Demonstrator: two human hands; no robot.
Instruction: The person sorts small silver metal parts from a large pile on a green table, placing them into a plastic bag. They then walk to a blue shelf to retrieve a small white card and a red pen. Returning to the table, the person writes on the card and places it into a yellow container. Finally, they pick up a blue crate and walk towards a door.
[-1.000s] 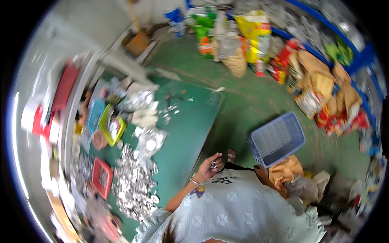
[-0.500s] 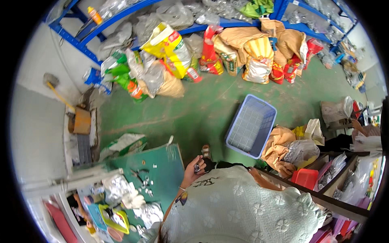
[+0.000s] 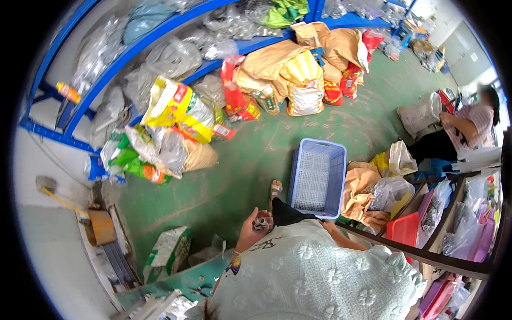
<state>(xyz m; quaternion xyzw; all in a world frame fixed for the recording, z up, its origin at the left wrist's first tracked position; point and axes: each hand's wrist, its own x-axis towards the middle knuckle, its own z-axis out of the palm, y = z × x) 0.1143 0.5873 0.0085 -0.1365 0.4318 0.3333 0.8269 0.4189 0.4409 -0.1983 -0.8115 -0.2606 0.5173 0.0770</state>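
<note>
My left hand point(image 3: 247, 232) is closed around several small round metal parts point(image 3: 262, 222), held in front of my body; their exact kind is too small to make out. My right hand point(image 3: 328, 226) is low at my right side, close to the near end of the blue-purple plastic crate point(image 3: 342, 178). Its fingers are mostly hidden by my shirt, so I cannot tell whether it touches the crate. The crate rests on the green floor just ahead of me, its slatted bottom showing.
Stuffed sacks point(image 3: 304, 85) line the foot of a blue shelf rack point(image 3: 197, 69). On the right, brown paper point(image 3: 358, 192) and a divided bench point(image 3: 410, 248) with a red bin point(image 3: 402, 229) stand close. Another person point(image 3: 461, 125) sits farther right. A green table point(image 3: 186, 281) is at lower left.
My view has turned left and moved toward the crate, and the green table has slid down out of most of the picture. The metal parts in my left hand now show more clearly.
</note>
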